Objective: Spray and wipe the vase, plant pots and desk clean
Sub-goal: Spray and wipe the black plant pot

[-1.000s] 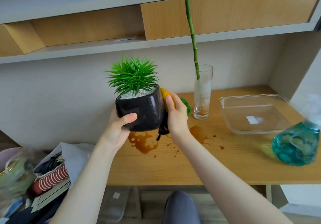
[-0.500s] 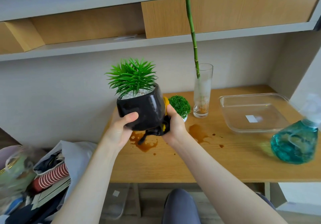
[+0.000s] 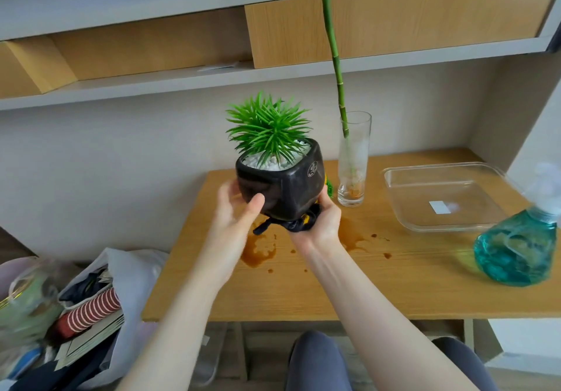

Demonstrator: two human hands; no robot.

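I hold a black square plant pot [image 3: 282,187] with a spiky green plant and white pebbles above the wooden desk [image 3: 349,281], tilted toward me. My left hand [image 3: 233,220] grips its left side, thumb on the front. My right hand [image 3: 318,226] cups the pot's underside and holds a dark and yellow cloth [image 3: 296,223] against it. A tall glass vase [image 3: 353,160] with a green stalk stands behind on the right. A second small green plant [image 3: 330,187] is mostly hidden behind the pot. Brown spill stains [image 3: 258,249] mark the desk under my hands.
A clear shallow tray [image 3: 440,226] lies at the right rear of the desk. A teal spray bottle [image 3: 516,251] stands at the right front. Shelves run overhead. A bag of clutter [image 3: 91,308] sits on the floor to the left.
The pot has turned and tilted toward me. My right hand slid with the cloth from the pot's right side down to its underside. The small plant behind is covered again.
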